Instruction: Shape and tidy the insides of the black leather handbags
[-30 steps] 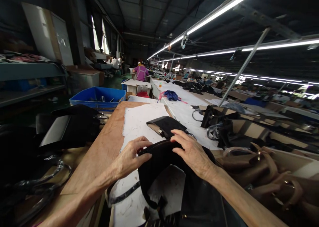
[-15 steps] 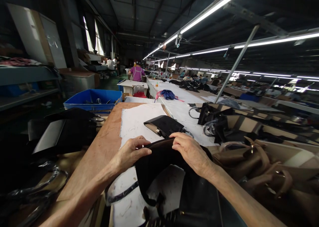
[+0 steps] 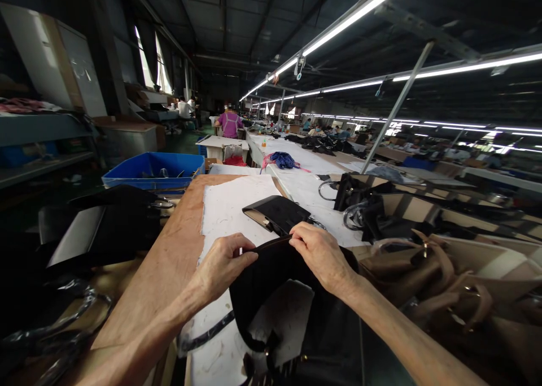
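A black handbag lies in front of me over white sheeting, its handle wrapped in clear plastic at the left. My left hand pinches the bag's upper edge between thumb and fingers. A short way to the right, my right hand grips the same edge, fingers closed over it. The edge bows upward between the two hands. Just beyond them rests a second black bag on its side, its beige lining partly showing.
Brown and beige handbags crowd the right side. More black bags are piled at the left, past the wooden tabletop edge. A blue bin stands beyond them. Farther off, a person in purple is at a table.
The view has shifted slightly. Both hands keep their hold on the bag's edge, which looks a little straighter between them.
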`<act>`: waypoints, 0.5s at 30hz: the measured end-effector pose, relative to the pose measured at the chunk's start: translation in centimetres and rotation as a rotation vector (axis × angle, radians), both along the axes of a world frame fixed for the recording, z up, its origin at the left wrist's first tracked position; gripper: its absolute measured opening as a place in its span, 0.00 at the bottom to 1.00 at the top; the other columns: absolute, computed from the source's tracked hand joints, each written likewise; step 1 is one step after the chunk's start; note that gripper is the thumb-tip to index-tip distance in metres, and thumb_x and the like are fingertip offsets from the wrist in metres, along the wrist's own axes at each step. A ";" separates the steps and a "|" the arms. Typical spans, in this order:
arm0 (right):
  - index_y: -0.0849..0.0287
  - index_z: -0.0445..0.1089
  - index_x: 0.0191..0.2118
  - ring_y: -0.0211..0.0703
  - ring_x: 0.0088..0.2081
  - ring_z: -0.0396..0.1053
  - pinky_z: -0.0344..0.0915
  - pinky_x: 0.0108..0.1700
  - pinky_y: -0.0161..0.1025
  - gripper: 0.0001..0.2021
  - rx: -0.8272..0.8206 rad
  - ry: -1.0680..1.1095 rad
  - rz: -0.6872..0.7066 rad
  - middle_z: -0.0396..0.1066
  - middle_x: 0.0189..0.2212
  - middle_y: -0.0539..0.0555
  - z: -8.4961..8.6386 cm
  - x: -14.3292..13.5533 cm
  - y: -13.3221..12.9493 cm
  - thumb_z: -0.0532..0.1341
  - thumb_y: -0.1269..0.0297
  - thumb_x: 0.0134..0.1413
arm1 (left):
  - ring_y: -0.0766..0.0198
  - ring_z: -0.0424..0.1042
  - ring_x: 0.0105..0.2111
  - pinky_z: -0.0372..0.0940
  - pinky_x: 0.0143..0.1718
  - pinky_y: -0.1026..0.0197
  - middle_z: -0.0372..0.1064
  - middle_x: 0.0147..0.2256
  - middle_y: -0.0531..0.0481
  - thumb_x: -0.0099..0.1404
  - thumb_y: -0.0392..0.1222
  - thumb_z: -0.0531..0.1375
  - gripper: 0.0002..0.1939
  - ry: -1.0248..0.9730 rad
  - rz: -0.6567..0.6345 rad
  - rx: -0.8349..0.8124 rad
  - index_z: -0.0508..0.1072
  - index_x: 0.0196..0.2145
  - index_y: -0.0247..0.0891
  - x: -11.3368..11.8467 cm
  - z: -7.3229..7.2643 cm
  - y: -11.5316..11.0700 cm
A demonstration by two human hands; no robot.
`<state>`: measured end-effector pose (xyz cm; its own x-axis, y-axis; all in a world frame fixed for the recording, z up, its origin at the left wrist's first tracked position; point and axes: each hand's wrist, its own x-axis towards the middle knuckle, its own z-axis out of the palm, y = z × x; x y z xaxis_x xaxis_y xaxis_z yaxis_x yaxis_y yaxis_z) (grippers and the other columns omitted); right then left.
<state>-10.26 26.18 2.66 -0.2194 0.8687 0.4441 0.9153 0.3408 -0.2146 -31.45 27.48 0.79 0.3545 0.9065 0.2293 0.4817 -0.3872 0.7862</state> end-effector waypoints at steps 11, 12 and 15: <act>0.58 0.64 0.26 0.37 0.31 0.64 0.57 0.35 0.33 0.07 0.022 -0.017 -0.029 0.67 0.28 0.49 -0.3 0.0 0.0 0.54 0.72 0.53 | 0.67 0.65 0.27 0.56 0.29 0.65 0.66 0.29 0.51 0.64 0.39 0.48 0.13 0.240 0.005 0.240 0.72 0.33 0.38 0.5 0.2 -1.4; 0.58 0.64 0.25 0.36 0.31 0.64 0.56 0.35 0.33 0.07 0.019 -0.015 -0.031 0.67 0.28 0.49 -0.3 0.0 0.0 0.54 0.72 0.53 | 0.67 0.65 0.27 0.56 0.29 0.65 0.65 0.29 0.51 0.65 0.39 0.48 0.13 0.270 0.014 0.259 0.72 0.33 0.38 0.6 0.1 -1.4; 0.58 0.63 0.25 0.36 0.32 0.64 0.56 0.35 0.33 0.07 0.017 -0.004 -0.036 0.67 0.28 0.49 -0.2 -0.1 -0.1 0.54 0.72 0.53 | 0.68 0.65 0.26 0.56 0.28 0.66 0.64 0.29 0.51 0.65 0.39 0.46 0.14 0.369 0.041 0.313 0.71 0.33 0.38 0.9 0.1 -1.6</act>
